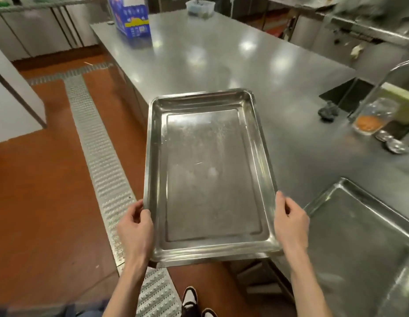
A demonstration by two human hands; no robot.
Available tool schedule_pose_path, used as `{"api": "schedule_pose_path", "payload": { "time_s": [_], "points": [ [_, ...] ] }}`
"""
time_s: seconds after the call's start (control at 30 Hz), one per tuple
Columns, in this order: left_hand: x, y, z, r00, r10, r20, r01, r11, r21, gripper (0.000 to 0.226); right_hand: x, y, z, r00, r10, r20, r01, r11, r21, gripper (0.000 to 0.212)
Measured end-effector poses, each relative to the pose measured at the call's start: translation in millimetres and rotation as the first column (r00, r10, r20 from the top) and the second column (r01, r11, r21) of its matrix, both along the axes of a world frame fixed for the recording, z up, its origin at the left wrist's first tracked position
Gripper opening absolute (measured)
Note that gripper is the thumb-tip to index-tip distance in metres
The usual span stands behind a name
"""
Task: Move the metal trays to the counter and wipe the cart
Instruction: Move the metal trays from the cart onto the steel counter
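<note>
**Metal tray: handling note**

Metal tray [210,177] held over the counter [221,53] edge. Left hand [135,227] grip curls round the 9 o'clock rim, right hand [290,223] at 3 o'clock. Likely rigid, light, slick; rims offer the surest hold.

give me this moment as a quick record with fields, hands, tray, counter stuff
left hand: left hand grips the left rim of the tray
right hand: right hand grips the right rim
held item: empty rectangular metal tray, partly over the counter edge
counter: grey steel counter
already there: second metal tray at right
also on counter: blue printed box
</note>
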State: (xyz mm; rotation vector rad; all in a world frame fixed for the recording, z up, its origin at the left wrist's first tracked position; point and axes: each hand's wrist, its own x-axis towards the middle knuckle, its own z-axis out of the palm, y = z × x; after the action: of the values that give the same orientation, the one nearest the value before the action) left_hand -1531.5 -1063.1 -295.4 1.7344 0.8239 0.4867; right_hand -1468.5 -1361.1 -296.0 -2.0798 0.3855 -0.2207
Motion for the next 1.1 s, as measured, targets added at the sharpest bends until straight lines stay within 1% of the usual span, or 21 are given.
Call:
{"api": "schedule_pose_path", "payload": {
  "time_s": [0.07, 0.23, 0.33, 0.43, 0.53, 0.67, 0.83, 1.0, 1.1],
  "points": [
    [20.3, -5.5, -2.0, 0.997, -0.082, 0.001, 0.082, 0.997, -0.007, 0.039, 2.2, -10.7, -0.4, 0.997, -0.077, 0.005, 0.077, 0.997, -0.026, 0.061],
    [54.3, -23.3, -4.9, 0.969, -0.245, 0.018, 0.246, 0.968, -0.045, 0.032, -11.7, -31.6, 0.6, 0.968, -0.252, 0.007, 0.252, 0.967, -0.042, 0.059],
    [75.8, -35.2, -6.2, 0.945, -0.327, 0.033, 0.328, 0.943, -0.051, 0.029, -23.2, -41.8, 1.5, 0.938, -0.346, 0.037, 0.347, 0.937, -0.037, 0.057],
    [89.4, -53.3, -7.7, 0.919, -0.392, 0.041, 0.394, 0.918, -0.050, 0.026, -36.7, -55.9, -0.8, 0.903, -0.429, 0.024, 0.429, 0.903, -0.030, 0.057],
    [96.7, -72.5, -11.4, 0.874, -0.484, 0.049, 0.487, 0.869, -0.088, 0.023, -54.5, -71.8, -4.8, 0.862, -0.507, 0.018, 0.507, 0.862, -0.015, 0.058],
    [106.3, -105.2, -10.3, 0.810, -0.584, 0.058, 0.586, 0.801, -0.119, 0.012, -77.2, -92.4, -9.6, 0.818, -0.575, 0.020, 0.575, 0.818, -0.022, 0.057],
    [115.7, -155.1, -16.7, 0.732, -0.681, 0.017, 0.677, 0.726, -0.118, 0.019, -102.7, -127.0, -19.1, 0.752, -0.658, 0.033, 0.659, 0.751, -0.029, 0.056],
    [121.5, -204.3, -30.7, 0.684, -0.729, 0.019, 0.727, 0.679, -0.104, 0.012, -123.4, -158.9, -37.3, 0.669, -0.743, -0.012, 0.742, 0.669, -0.043, 0.056],
    [122.2, -230.5, -46.8, 0.631, -0.776, 0.003, 0.774, 0.629, -0.070, 0.013, -136.6, -176.7, -49.6, 0.643, -0.765, -0.023, 0.763, 0.643, -0.069, 0.056]
  ]
}}
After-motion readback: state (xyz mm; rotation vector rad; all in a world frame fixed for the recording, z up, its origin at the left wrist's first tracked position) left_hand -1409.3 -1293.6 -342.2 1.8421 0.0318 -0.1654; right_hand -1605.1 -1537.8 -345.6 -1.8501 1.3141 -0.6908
